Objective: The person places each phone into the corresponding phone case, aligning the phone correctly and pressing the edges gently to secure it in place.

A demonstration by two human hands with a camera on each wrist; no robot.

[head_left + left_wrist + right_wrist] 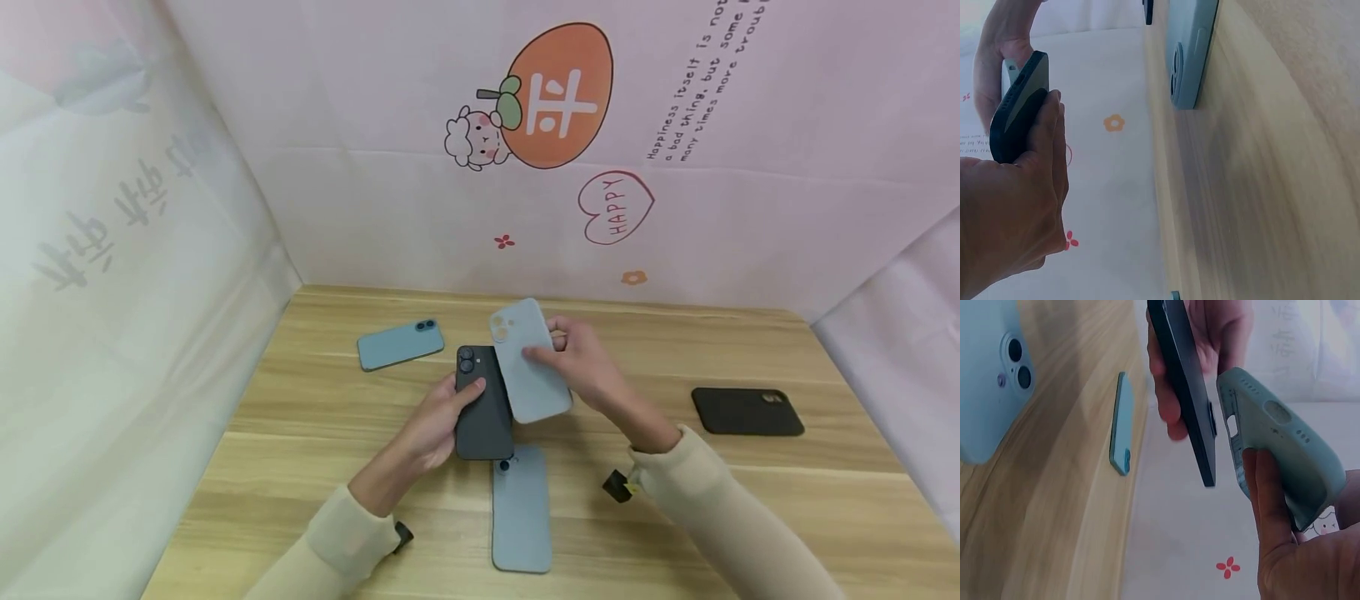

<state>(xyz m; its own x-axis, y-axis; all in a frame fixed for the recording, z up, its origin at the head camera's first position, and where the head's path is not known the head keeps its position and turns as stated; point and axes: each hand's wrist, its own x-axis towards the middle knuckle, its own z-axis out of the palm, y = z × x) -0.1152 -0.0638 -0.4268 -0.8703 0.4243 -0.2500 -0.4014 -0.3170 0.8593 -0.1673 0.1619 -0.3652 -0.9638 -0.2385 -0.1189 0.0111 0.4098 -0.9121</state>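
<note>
My left hand grips a black phone by its sides, the thumb lying over its back. The phone's twin camera lenses face up at its far left corner. In my right hand is a light blue phone case, pinched between thumb and fingers. From the right wrist view the case is hollow, with two fingers reaching inside it. Case and black phone are held side by side above the table, a narrow gap between them in that view. The case overlaps the phone's right edge in the head view.
A light blue phone lies just below the hands on the wooden table. Farther back on the left lies a blue phone. A black phone case rests at the right. Printed cloth hangs behind the table.
</note>
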